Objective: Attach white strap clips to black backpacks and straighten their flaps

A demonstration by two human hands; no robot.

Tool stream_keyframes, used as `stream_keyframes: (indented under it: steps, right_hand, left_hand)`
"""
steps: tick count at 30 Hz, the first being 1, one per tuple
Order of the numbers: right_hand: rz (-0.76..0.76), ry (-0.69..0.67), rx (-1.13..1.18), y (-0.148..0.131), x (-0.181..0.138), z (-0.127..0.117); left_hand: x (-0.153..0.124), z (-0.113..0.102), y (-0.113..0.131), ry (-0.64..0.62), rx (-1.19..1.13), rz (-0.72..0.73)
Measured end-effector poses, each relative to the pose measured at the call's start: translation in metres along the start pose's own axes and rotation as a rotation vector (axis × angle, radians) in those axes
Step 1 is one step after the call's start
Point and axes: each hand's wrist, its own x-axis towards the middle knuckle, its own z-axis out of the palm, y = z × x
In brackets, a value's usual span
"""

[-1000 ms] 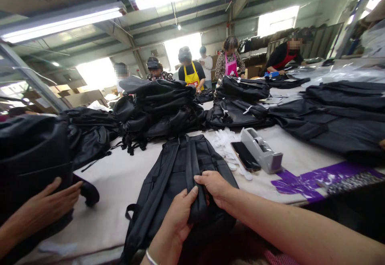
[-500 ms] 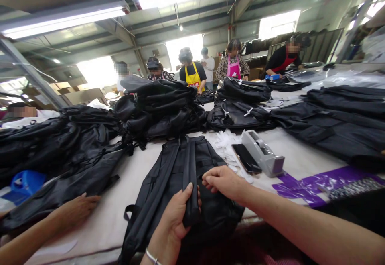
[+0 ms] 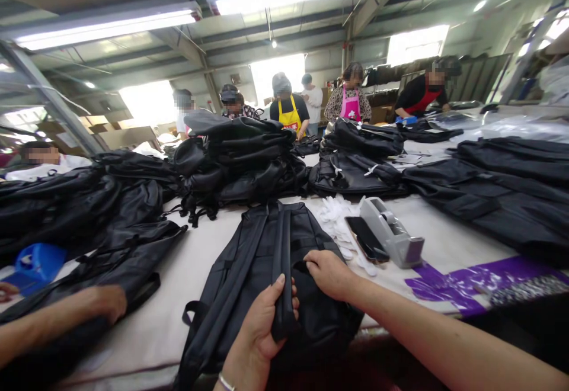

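A black backpack (image 3: 249, 260) lies in front of me with its strap side up. My left hand (image 3: 269, 317) is wrapped around the lower part of a padded shoulder strap (image 3: 283, 260), thumb on top. To the right of that strap, my right hand (image 3: 326, 272) is closed with its fingertips pinched against dark material on the bag. What sits between those fingertips is too dark to make out. The second shoulder strap (image 3: 244, 266) lies flat on the backpack, left of my left hand.
A grey tape dispenser (image 3: 391, 231), a phone (image 3: 367, 238) and white tags (image 3: 335, 219) lie right of the backpack. Purple tape (image 3: 466, 281) covers the table edge. Stacked black bags (image 3: 240, 160) stand behind. At left, a co-worker's hand (image 3: 106, 302) handles another bag near a blue dispenser (image 3: 40, 266).
My right hand has shifted slightly right and down from the strap, while my left hand keeps its grip. The co-worker's hand at left has curled and drawn back, shifting its bag.
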Motion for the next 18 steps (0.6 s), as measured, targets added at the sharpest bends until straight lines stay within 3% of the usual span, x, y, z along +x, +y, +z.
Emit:
stream_keyframes:
  steps: [6, 18]
  right_hand:
    - [0.146, -0.092, 0.027, 0.003, -0.001, -0.002]
    - [0.208, -0.211, 0.075, -0.005, -0.002, -0.013]
  left_hand:
    - [0.003, -0.004, -0.001, -0.041, -0.051, -0.037]
    - [0.004, -0.001, -0.003, -0.007, 0.028, -0.026]
